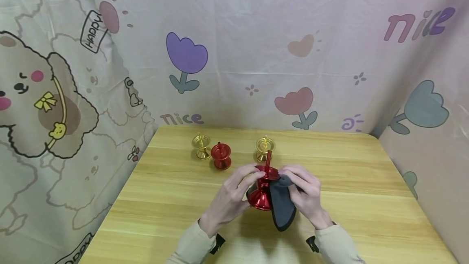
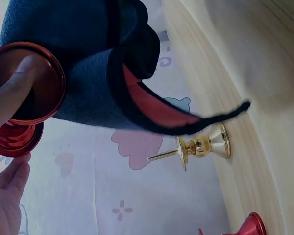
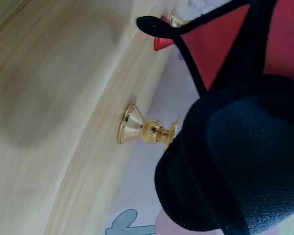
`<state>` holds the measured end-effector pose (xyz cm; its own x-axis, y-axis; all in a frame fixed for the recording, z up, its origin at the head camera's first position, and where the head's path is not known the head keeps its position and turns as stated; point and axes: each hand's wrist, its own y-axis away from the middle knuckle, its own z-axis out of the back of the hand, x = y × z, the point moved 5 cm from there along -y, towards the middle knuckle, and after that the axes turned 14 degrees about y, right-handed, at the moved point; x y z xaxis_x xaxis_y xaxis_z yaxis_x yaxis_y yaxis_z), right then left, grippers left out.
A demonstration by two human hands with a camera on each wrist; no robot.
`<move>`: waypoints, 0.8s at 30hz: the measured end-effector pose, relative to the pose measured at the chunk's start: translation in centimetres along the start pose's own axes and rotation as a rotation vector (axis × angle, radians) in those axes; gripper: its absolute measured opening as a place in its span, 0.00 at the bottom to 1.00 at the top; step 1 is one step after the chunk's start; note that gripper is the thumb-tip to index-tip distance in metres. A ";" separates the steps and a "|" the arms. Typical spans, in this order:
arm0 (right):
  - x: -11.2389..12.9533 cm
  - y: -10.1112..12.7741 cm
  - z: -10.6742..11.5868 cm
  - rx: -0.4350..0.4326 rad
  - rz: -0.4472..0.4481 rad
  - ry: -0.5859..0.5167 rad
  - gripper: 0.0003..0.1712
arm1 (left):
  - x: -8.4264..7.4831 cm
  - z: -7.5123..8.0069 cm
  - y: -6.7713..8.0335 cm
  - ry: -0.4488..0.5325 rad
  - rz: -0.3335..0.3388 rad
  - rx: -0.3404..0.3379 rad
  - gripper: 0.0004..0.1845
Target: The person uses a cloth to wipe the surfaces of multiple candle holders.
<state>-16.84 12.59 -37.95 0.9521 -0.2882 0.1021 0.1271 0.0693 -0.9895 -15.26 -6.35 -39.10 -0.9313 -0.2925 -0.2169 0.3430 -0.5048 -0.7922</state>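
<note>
My left hand grips a red metal candle holder above the middle of the table, fingers curled round its upper part. In the left wrist view my thumb lies across the red candle holder's round dish. My right hand holds a dark grey cloth against the holder's right side. The dark cloth has a red inner face and a black edge. The cloth fills the right wrist view and hides the right hand's fingers there.
On the wooden table behind my hands stand a gold candle holder, a second red holder beside it, and another gold holder just beyond the held one. A printed cloth backdrop surrounds the table.
</note>
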 end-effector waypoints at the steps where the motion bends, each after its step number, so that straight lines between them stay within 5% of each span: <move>1: 0.1 -0.2 -0.1 -0.020 0.021 0.017 0.10 | 0.0 -0.1 0.0 0.004 0.009 0.000 0.46; 6: 0.1 -0.2 0.0 -0.080 0.055 0.089 0.12 | 0.4 -0.2 0.3 0.124 0.159 0.018 0.55; 12: -0.2 0.1 0.1 -0.107 0.019 0.136 0.11 | 1.1 -0.7 1.2 0.623 0.646 0.044 0.60; 14: -0.2 0.1 0.0 -0.099 0.017 0.131 0.10 | 1.0 -1.0 1.3 0.709 0.752 0.040 0.58; 24: -0.2 0.4 -0.2 -0.113 -0.024 0.141 0.11 | 0.3 -1.5 1.0 0.671 0.818 -0.032 0.61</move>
<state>-17.01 12.45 -38.42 0.8996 -0.4205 0.1182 0.1095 -0.0449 -0.9930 -15.38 -5.73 -40.81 -0.2985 -0.0196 -0.9542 0.9020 -0.3326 -0.2754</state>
